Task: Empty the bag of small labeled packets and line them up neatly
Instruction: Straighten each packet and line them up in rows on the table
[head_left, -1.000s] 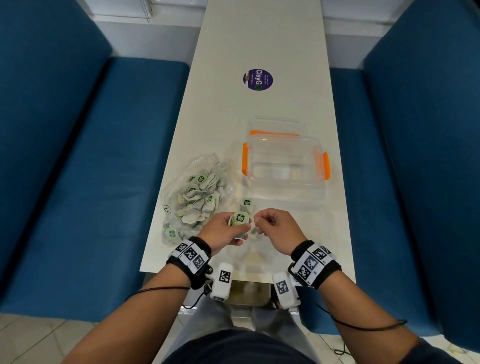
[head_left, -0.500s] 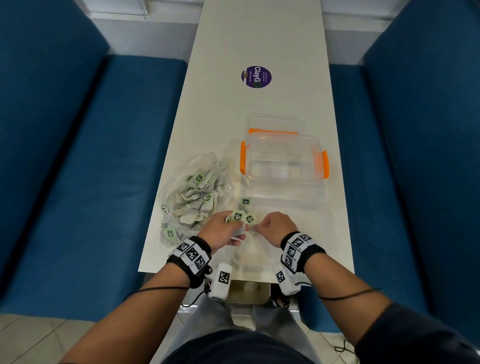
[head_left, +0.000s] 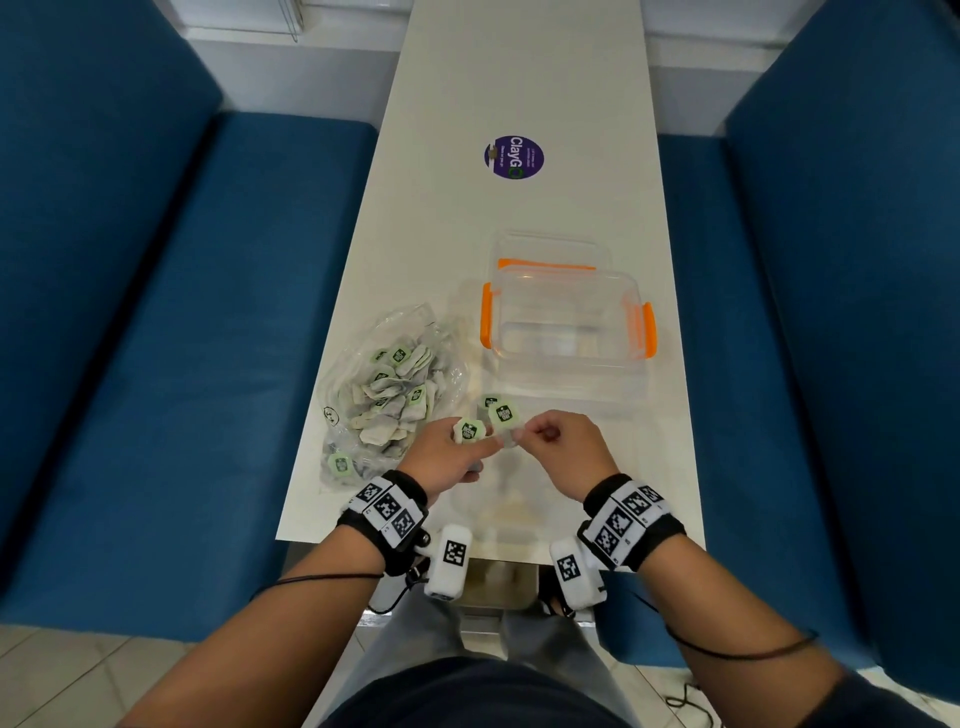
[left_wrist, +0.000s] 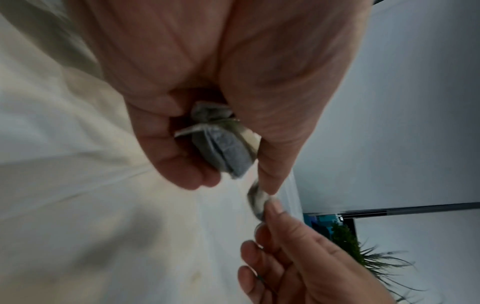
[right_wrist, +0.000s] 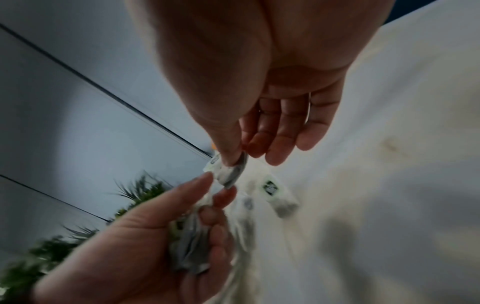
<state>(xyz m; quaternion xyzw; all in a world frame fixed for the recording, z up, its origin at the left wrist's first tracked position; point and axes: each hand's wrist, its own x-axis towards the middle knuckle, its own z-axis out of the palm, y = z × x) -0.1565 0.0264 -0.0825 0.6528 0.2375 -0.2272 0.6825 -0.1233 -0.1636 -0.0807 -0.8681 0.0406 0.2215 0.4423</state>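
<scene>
Mid-transfer: left hand (head_left: 445, 457) clutches grey paper packets (left_wrist: 223, 148); right hand (head_left: 563, 447) pinches one green-labelled packet (head_left: 505, 415). Next: set it beside the packet on the white desk (head_left: 519, 78).

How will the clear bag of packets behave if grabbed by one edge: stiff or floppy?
Likely floppy: the clear bag lies crumpled and flat on the table. Probably light, since its packets look small and thin. They sit in a loose heap, so they may slide or spill when it tilts.

a white table (head_left: 519, 78) carries a clear bag (head_left: 384, 400), plastic container (head_left: 566, 332), purple sticker (head_left: 514, 156), and seemingly one loose packet (head_left: 489, 401).
</scene>
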